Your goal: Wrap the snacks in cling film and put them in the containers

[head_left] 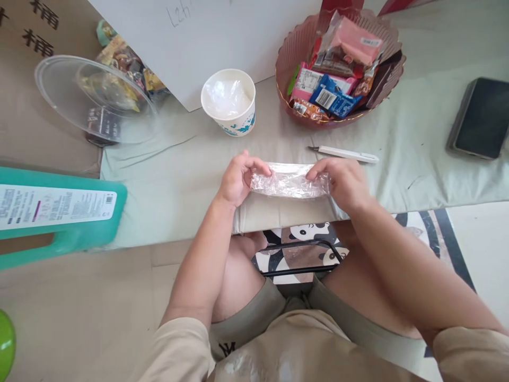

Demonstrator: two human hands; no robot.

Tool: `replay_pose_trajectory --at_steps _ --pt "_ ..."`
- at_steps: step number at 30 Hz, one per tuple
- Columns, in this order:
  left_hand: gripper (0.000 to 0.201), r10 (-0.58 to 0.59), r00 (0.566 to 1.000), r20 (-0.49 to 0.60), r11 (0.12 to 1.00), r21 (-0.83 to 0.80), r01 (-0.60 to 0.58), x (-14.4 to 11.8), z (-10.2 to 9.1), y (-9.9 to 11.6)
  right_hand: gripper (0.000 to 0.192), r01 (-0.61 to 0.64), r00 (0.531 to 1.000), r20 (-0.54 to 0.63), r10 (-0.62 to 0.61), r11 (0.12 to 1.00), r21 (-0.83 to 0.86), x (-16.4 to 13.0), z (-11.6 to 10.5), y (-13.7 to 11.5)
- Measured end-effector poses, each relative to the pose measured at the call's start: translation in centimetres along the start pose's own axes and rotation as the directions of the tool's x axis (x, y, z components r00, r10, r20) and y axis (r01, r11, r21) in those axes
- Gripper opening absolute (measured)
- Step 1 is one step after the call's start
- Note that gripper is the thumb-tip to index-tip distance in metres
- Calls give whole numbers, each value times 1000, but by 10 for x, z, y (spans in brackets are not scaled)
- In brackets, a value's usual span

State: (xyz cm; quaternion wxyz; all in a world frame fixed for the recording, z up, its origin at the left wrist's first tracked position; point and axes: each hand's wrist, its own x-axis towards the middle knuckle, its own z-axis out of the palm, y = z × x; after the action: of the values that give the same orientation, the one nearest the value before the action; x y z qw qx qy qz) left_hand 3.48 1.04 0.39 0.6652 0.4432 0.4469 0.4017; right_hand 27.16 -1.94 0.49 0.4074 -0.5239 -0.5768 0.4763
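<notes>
Stretched between my two hands, just above the front edge of the cloth-covered table, is a crinkled strip of clear plastic film [289, 183]. My left hand [240, 178] pinches its left end between thumb and fingers. At the right end, my right hand [341, 180] grips it with the thumb and index finger. Beyond the left hand stands a white paper cup [228, 101] with a blue-green print, and crumpled clear film lies inside it. A white craft knife [345, 154] with its blade pointing left lies just past my right hand.
A pink scalloped bowl [294, 114] of wrapped snacks stands at the back right. A black phone-like device [482, 118] lies far right. At left are a clear plastic lid [51, 101], packets [153, 82] and a green jug [87, 228]. A white board [222, 37] stands behind.
</notes>
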Motion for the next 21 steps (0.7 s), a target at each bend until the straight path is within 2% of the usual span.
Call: replay_pose_trajectory --at_steps 2,3,6,7,9,12,13,14,16,17,18,19,20,21 --pt "17 36 999 -40 998 61 -33 1 -2 -2 21 11 1000 1 -11 995 -99 2 1 1" --pt "16 50 997 -66 995 85 -44 2 -3 -3 14 18 1000 19 -16 994 -103 3 2 3" --pt "26 74 985 -156 992 117 -56 6 -6 -5 52 30 998 47 -30 1000 8 4 3 8" --pt "25 95 979 -182 990 117 -74 7 -6 -6 58 13 999 43 -16 997 77 4 3 9" --pt "23 142 969 -203 986 112 -121 9 -6 -8 55 -41 999 27 36 979 202 5 3 8" --pt "23 255 946 -199 961 157 -227 8 -3 -9 32 -109 994 51 99 960 257 6 7 2" --pt "24 328 915 -236 936 216 -280 6 -1 -9 27 -107 994 46 99 967 233 6 10 0" --pt "24 416 860 -297 896 297 -331 4 2 -9 24 -83 997 13 82 978 193 6 14 -3" --pt "16 559 729 -394 808 456 -373 -2 10 -10 19 18 991 -130 -6 995 93 4 22 -5" --pt "12 581 706 -406 789 493 -366 -6 15 -12 16 85 975 -208 -74 996 42 3 27 -6" --pt "15 564 730 -385 796 489 -357 -9 20 -14 14 150 954 -260 -146 989 -6 1 31 -6" --pt "24 522 786 -332 820 450 -354 -11 26 -16 12 206 938 -278 -209 978 -41 -1 35 -6" --pt "35 469 845 -255 850 390 -354 -13 30 -19 11 249 929 -266 -255 967 -57 -3 38 -6" --pt "47 429 886 -175 875 324 -359 -14 34 -22 8 281 929 -233 -287 958 -58 -5 40 -6"
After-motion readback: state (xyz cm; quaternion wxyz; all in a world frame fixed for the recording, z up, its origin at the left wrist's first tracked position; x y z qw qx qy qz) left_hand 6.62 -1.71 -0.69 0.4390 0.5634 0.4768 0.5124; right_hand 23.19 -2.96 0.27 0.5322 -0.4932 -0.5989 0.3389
